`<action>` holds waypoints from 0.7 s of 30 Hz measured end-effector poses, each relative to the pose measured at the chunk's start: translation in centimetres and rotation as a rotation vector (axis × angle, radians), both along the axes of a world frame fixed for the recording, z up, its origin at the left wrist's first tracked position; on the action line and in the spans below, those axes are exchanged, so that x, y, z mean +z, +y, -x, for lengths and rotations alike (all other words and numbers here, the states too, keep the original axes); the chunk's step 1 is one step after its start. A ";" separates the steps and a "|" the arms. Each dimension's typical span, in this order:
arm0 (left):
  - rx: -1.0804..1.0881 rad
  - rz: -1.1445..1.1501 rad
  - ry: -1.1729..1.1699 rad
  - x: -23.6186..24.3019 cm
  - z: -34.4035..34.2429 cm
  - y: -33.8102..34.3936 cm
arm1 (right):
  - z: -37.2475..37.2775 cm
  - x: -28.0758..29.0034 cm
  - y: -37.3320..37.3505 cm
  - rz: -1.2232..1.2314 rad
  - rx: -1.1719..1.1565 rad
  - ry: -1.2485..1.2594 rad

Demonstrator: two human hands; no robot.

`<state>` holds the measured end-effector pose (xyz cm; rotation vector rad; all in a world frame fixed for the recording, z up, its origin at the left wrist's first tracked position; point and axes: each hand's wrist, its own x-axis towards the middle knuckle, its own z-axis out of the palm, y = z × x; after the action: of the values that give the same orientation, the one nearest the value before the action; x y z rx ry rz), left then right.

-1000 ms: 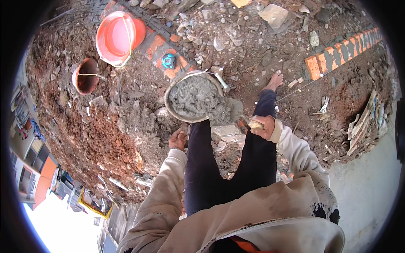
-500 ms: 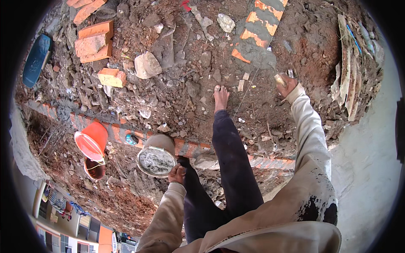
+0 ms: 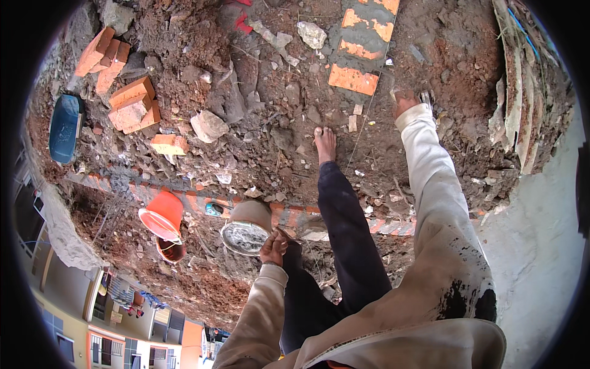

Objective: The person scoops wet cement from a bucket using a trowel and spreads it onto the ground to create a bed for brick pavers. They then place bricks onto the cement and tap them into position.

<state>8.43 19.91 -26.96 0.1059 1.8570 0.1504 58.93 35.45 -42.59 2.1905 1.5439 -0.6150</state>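
My right hand (image 3: 405, 103) is closed on what looks like a trowel, mostly hidden by the fingers and blurred. It is low beside the near end of a brick course (image 3: 353, 79) with grey mortar across it. A taut string runs along the course's right edge. My left hand (image 3: 273, 249) has curled fingers beside the rim of a pale bucket (image 3: 253, 212) of wet grey mortar. Whether it grips the rim or something else is unclear. My bare foot (image 3: 326, 145) is on the soil between the hands.
An orange bucket (image 3: 165, 211) and a teal-and-black tool (image 3: 214, 209) are by a low brick line (image 3: 393, 227). Loose bricks (image 3: 134, 104), a blue tub (image 3: 66, 129) and stones lie left. Weathered boards (image 3: 509, 92) and a pale wall (image 3: 541, 246) are right.
The view has turned somewhat. My right hand has moved slightly up and left. The course's end brick, largely under grey mortar before, now shows its orange face. My left hand stays by the bucket.
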 end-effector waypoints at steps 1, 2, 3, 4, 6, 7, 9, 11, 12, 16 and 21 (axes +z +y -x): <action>-0.009 -0.014 0.011 -0.1 0.0 0.5 | -0.3 0.1 -0.8 -0.055 -0.018 0.059; -0.017 -0.019 0.019 0.1 -0.1 0.8 | -0.2 0.6 -0.7 0.068 -0.041 0.057; 0.007 -0.035 -0.020 0.2 -0.1 1.1 | 0.0 1.3 0.1 0.186 -0.063 0.054; -0.023 -0.034 -0.007 0.3 -0.1 1.4 | 0.0 1.7 0.4 0.305 -0.084 0.051; -0.082 -0.042 0.025 0.3 0.0 2.4 | -0.4 0.8 0.2 0.217 -0.080 0.048; -0.042 -0.041 0.016 0.3 -0.1 2.5 | -0.7 0.9 -0.3 0.143 -0.072 0.067; -0.058 -0.077 0.029 0.5 -0.8 3.3 | -0.3 0.3 -1.5 0.039 -0.064 0.116; -0.126 -0.087 0.044 0.2 -0.5 4.0 | 0.4 -1.1 -0.2 0.114 -0.057 0.086; -0.124 -0.085 0.054 0.2 -0.3 4.0 | 0.8 -1.2 0.6 0.146 -0.051 0.069; -0.133 -0.095 0.088 1.0 0.6 4.6 | 2.2 0.1 0.6 0.125 -0.026 0.127; -0.156 -0.159 0.076 1.3 1.1 5.3 | 2.8 0.1 0.9 0.194 0.014 -0.012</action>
<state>7.30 25.23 -25.69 0.3702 1.9020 0.1880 56.15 36.33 -42.48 2.0342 1.4282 -0.7144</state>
